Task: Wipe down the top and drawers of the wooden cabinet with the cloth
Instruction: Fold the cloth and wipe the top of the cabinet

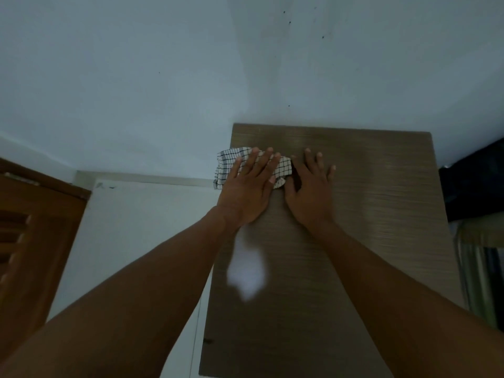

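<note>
Near the cabinet top's (368, 214) far left corner, the left hand (248, 186) is pressing splayed fingers onto the cloth (229, 162), the right hand (311, 192) lying flat beside it.

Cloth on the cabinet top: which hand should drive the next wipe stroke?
Left. The left hand lies flat on the checked cloth at the cabinet top's far left edge. The right hand rests on bare wood beside the cloth, probably only bracing.

a pale wall (136, 77) is standing behind, a brown wooden door (32, 227) is showing at left, white floor (136, 227) is lying below.
</note>
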